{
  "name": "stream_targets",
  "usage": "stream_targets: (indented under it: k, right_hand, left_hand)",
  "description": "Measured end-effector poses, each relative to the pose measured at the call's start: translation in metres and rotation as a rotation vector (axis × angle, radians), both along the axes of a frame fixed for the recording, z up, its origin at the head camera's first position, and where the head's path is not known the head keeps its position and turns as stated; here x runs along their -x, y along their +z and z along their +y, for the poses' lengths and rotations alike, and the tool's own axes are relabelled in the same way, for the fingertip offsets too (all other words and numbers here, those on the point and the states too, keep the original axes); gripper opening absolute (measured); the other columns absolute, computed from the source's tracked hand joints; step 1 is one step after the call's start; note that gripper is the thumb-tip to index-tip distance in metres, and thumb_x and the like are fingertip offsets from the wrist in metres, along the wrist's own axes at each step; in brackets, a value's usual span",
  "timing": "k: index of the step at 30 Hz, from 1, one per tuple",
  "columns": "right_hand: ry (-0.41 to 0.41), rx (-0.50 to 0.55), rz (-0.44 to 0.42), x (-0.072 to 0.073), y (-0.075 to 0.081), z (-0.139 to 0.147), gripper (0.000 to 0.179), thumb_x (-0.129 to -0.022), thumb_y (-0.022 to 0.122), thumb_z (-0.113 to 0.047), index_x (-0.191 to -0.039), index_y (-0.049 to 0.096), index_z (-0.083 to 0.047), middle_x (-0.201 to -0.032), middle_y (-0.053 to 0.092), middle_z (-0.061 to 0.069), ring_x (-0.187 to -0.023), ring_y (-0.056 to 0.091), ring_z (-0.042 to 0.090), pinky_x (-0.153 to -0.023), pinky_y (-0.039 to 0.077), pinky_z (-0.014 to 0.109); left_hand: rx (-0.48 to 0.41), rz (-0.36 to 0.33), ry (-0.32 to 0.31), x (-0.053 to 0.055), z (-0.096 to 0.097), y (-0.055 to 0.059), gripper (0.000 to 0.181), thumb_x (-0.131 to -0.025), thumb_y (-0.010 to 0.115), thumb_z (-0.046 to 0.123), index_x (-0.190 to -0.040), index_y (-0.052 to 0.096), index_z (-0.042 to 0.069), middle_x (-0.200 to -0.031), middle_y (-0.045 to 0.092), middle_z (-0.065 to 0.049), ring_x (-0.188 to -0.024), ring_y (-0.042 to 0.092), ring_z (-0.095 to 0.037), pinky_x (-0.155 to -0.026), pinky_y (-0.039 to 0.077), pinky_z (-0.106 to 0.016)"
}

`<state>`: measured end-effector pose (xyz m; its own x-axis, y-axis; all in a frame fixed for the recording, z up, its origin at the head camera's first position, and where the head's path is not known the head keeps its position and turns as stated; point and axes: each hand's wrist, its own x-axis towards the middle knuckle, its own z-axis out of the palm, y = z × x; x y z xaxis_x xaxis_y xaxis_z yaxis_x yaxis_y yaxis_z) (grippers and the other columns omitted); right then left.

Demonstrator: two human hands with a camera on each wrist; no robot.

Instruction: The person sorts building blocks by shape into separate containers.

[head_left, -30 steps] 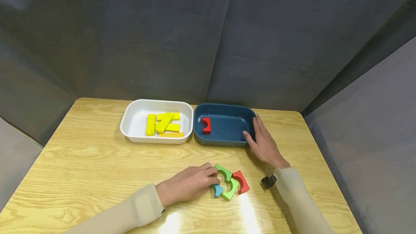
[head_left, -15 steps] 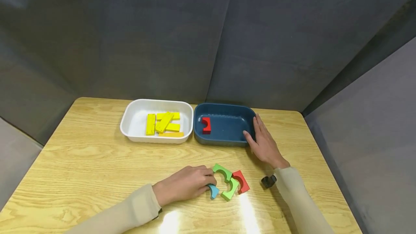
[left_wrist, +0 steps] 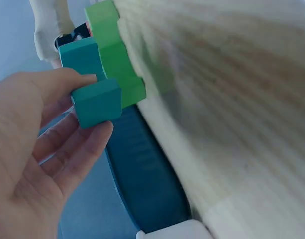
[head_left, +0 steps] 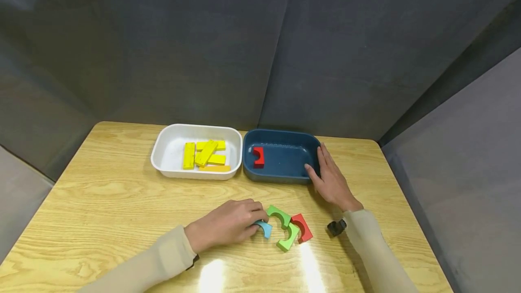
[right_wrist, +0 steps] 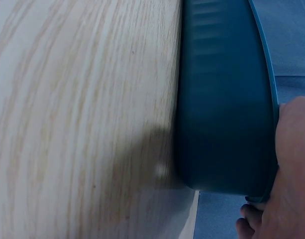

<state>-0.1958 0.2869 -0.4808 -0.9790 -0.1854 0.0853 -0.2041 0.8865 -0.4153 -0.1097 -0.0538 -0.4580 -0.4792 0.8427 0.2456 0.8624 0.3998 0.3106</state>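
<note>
My left hand (head_left: 233, 221) pinches a blue arch block (head_left: 264, 228) between thumb and fingers, just left of the other arches. In the left wrist view the blue arch block (left_wrist: 96, 102) shows its end face between thumb and fingertips. Two green arch blocks (head_left: 279, 215) and a red arch block (head_left: 302, 228) lie together on the table. My right hand (head_left: 333, 182) rests on the right end of the dark blue tub (head_left: 281, 178), thumb at the front rim and fingers along the outside. Inside that tub, near its left end, stands another red arch block (head_left: 259, 157).
A white tub (head_left: 163, 173) stands against the blue one on its left, with several yellow planks (head_left: 189, 155) inside. Behind the wooden table (head_left: 106, 193) rises a dark grey partition (head_left: 195, 49). A black wrist camera (head_left: 336, 227) hangs by the right sleeve.
My left hand has drawn the blue arch block away from the green ones, moving left and then slightly toward the tubs. The right hand stays on the blue tub.
</note>
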Motion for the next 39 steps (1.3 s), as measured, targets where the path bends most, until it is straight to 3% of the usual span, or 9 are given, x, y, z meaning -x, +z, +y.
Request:
stream_targets:
  k: [11,27,31,39]
  right_hand:
    - [-0.001,-0.008,-0.011,0.0,-0.002,0.001,0.085,-0.114,0.041,-0.053,-0.171,0.009,0.001,-0.181,-0.002,0.013,-0.165,0.009,0.039,-0.13,0.018,0.063]
    - [-0.007,-0.002,-0.008,-0.001,-0.001,0.001,0.086,-0.114,0.042,-0.053,-0.171,0.009,0.002,-0.181,-0.001,0.014,-0.165,0.009,0.04,-0.13,0.017,0.064]
    - [-0.002,-0.005,-0.001,0.0,-0.001,0.001,0.085,-0.114,0.042,-0.053,-0.171,0.01,0.002,-0.18,0.001,0.016,-0.165,0.01,0.041,-0.13,0.018,0.063]
    - [-0.003,-0.017,-0.007,0.002,-0.002,0.0,0.085,-0.114,0.041,-0.053,-0.171,0.008,0.001,-0.18,0.0,0.016,-0.165,0.01,0.042,-0.131,0.017,0.063]
  left_hand:
    - [-0.077,0.054,0.019,0.012,-0.006,0.016,0.023,-0.097,0.081,0.015,-0.12,0.078,0.014,-0.11,0.071,0.003,-0.098,0.068,-0.01,-0.086,0.059,-0.02]
    - [-0.149,0.136,0.082,0.041,-0.001,0.039,0.027,-0.094,0.084,0.015,-0.12,0.078,0.01,-0.113,0.073,-0.001,-0.1,0.069,-0.016,-0.086,0.062,-0.024]
    - [-0.169,0.148,0.101,0.05,0.002,0.042,0.025,-0.094,0.084,0.014,-0.118,0.078,0.01,-0.113,0.073,-0.002,-0.095,0.07,-0.017,-0.081,0.062,-0.024]
    - [-0.165,0.09,0.171,0.066,0.01,0.046,0.023,-0.094,0.083,0.014,-0.117,0.079,0.013,-0.115,0.074,-0.002,-0.098,0.07,-0.017,-0.079,0.063,-0.028]
